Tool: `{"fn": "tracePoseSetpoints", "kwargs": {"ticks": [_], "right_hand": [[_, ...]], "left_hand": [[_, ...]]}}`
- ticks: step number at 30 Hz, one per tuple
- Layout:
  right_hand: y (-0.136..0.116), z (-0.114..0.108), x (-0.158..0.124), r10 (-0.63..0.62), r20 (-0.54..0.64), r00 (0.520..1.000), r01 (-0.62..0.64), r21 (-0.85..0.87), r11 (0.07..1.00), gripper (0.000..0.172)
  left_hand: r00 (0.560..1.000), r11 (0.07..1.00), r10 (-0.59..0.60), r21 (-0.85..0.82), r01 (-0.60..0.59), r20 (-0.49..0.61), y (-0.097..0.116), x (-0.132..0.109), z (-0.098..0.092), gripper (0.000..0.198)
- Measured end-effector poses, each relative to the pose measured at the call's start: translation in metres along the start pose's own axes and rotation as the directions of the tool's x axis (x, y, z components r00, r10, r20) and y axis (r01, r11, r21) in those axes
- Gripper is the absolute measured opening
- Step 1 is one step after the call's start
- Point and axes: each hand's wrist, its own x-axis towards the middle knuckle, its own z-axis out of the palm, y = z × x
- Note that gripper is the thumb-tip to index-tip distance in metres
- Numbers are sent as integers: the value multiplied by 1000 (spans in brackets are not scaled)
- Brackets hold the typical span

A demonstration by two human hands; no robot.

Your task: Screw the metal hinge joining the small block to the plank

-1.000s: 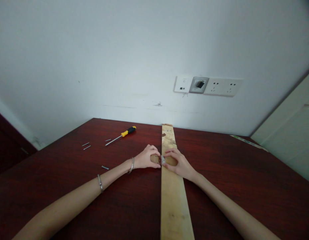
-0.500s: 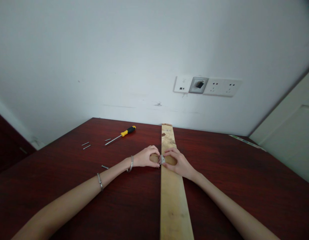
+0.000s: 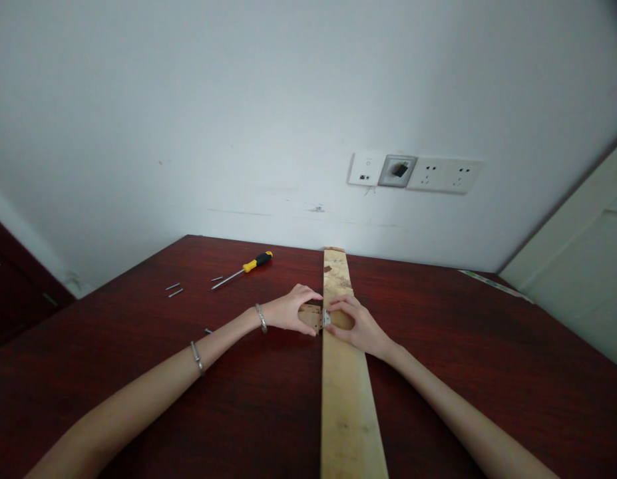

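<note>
A long pale wooden board [image 3: 345, 406] runs away from me across the dark red table. On its left edge sits a small metal hinge [image 3: 327, 319]. My right hand [image 3: 361, 328] lies over the board, thumb and fingertips closed on the hinge's right leaf. Against the board's left side is a short wooden piece [image 3: 309, 315]. My left hand [image 3: 289, 311] is beside it, thumb and fingers spread apart around this piece. The hinge's left part lies at the join between the two woods; its details are too small to make out.
A yellow-and-black screwdriver [image 3: 251, 266] lies at the back left of the table [image 3: 228, 412]. Several screws [image 3: 176, 293] are scattered near it, one partly behind my left wrist. The wall [image 3: 268, 133] with sockets [image 3: 428, 173] rises behind. A thin strip [image 3: 495, 285] lies at the right edge.
My left thumb and fingers have parted from the hinge's left side and now stand wider, showing more of the short wooden piece. My right hand has stayed on the hinge.
</note>
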Motion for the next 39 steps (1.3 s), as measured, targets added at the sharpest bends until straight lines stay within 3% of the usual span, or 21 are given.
{"fn": "tracePoseSetpoints", "kwargs": {"ticks": [5,10,22,39], "right_hand": [[2,1,0,-12,-12,1000,12,2,1000,23],[2,1,0,-11,-6,1000,11,2,1000,23],[1,1,0,12,3,1000,-12,-7,1000,24],[-2,0,0,16,0,1000,-16,-17,1000,24]], "left_hand": [[984,979,-118,179,93,134,-3,-4,-19,92],[973,967,-131,242,82,192,-9,-5,-21,92],[972,970,-135,224,90,194,-6,-4,-18,70],[970,965,-152,240,105,189,-3,-4,-16,71]]}}
